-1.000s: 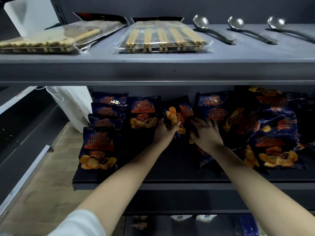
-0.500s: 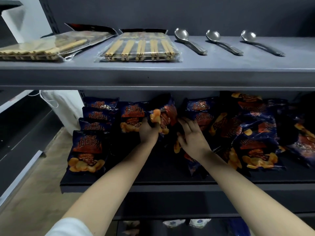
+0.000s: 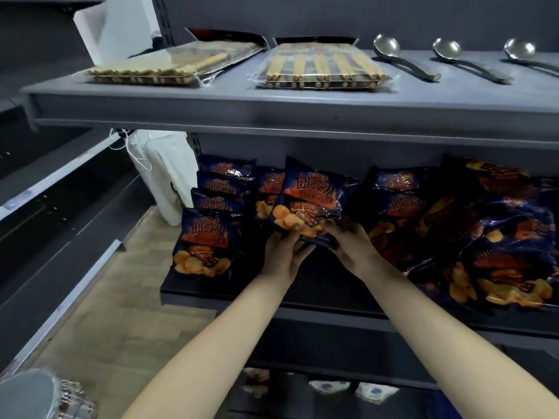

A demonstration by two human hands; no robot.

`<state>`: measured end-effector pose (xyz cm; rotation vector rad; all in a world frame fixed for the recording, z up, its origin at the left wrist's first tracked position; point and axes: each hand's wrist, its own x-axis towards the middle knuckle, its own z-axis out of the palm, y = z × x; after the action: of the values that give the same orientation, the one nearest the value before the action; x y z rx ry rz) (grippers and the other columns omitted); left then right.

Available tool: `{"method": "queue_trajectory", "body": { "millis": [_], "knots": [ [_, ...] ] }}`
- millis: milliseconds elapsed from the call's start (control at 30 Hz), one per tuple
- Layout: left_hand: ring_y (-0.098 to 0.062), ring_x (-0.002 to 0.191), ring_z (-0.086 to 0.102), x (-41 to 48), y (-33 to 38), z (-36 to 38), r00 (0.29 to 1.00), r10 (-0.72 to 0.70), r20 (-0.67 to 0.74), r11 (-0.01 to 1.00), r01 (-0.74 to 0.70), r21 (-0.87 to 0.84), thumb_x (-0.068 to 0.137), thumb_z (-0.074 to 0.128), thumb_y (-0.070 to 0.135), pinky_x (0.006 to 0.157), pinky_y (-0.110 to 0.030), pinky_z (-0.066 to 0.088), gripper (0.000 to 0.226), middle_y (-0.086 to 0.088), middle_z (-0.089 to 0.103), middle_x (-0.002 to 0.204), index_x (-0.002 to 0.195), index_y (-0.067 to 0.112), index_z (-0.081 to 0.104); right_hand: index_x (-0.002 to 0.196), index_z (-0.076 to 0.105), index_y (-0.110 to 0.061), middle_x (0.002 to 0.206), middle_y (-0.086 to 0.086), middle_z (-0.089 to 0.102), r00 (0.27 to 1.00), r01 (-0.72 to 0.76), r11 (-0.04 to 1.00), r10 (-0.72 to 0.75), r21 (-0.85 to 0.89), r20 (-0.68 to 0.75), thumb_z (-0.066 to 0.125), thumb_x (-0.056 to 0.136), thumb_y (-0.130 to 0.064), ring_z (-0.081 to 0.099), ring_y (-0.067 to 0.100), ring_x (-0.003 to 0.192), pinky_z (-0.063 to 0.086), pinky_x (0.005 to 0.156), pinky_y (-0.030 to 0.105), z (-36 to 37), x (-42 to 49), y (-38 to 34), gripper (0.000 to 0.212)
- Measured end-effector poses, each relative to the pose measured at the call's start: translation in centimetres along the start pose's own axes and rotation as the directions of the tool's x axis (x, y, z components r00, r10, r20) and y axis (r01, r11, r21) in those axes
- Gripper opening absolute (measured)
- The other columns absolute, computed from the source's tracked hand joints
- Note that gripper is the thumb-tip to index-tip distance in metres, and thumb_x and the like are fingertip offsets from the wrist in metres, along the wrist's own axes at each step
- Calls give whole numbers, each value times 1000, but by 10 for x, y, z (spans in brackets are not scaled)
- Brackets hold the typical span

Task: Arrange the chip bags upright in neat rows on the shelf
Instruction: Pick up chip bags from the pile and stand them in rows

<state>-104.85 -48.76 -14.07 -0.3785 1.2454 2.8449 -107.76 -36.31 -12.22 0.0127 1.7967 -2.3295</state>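
While my left hand [image 3: 283,252] and right hand [image 3: 351,246] grip one chip bag [image 3: 311,196] at its bottom, four bags [image 3: 205,237] stand lined up beside it, three spoons [image 3: 390,49] above.

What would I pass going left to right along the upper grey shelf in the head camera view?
First a clear plastic pack of wooden chopsticks lying askew → second clear pack of wooden chopsticks lying square → first shiny metal ladle → second metal ladle → third metal ladle, cut off by the right edge.
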Motion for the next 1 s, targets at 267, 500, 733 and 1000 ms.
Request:
{"method": "queue_trajectory", "body": {
  "millis": [267,500,733,1000],
  "knots": [
    [-20,127,41,-20,-6,-46,895,132,425,-228,-390,892,98,38,31,104,-25,31,41,-4,45,139,135,13,45,115,57,-8,103,8,65,995,7,978,-28,-208,-101,55,93,-7,63,21,93,53,81,33,2,25,16,22],
    [-30,135,33,-26,-26,-80,803,-49,594,-490,-538,686,92,1,54,111,-42,24,73,-9,38,146,137,14,43,92,54,-14,94,10,61,991,-38,896,-25,-443,-135,60,86,-10,60,27,92,49,80,40,26,41,48,10],
    [-25,117,55,-26,-26,-81,808,-39,588,-537,-514,669,92,31,45,96,-40,45,49,-5,58,128,123,17,57,114,53,-9,104,4,60,973,-119,706,-56,-698,-222,57,88,-29,56,24,93,39,70,28,50,49,46,33],
    [-32,131,38,-23,-27,-81,784,-69,616,-476,-569,670,93,14,51,110,-46,29,66,-12,42,142,136,10,43,149,16,-33,146,0,43,961,-106,692,-114,-714,-253,49,96,-33,46,24,128,36,92,21,58,49,51,62]
  ]
}}
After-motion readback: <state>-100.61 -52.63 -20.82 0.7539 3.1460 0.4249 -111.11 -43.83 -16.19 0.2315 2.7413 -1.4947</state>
